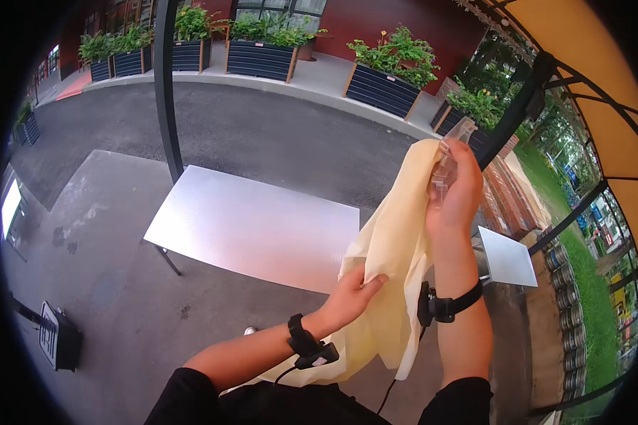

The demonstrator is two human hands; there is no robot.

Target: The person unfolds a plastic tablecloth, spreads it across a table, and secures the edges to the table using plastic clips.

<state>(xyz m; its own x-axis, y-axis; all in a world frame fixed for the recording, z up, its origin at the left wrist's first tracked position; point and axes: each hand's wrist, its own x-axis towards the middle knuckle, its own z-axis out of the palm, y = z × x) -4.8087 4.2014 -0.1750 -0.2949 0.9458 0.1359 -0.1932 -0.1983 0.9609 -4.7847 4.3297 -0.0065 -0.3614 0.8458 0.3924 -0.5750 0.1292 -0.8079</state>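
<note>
A pale yellow garment [393, 237] hangs in long folds in front of me, down toward my lap. My right hand [459, 190] is raised and closed around a clear plastic hanger [443, 173] at the top of the garment. Part of that hanger is hidden by the fingers and the fabric. Lower down, my left hand [351, 299] pinches the cloth between thumb and fingers. Which kind of garment it is, I cannot tell from the folds.
A silvery white table [255, 227] stands ahead, left of the garment. A smaller white table [507, 256] is at right. Dark canopy posts [166, 92] rise nearby. A black base [58, 336] sits at lower left. Planters [261, 60] line the far kerb.
</note>
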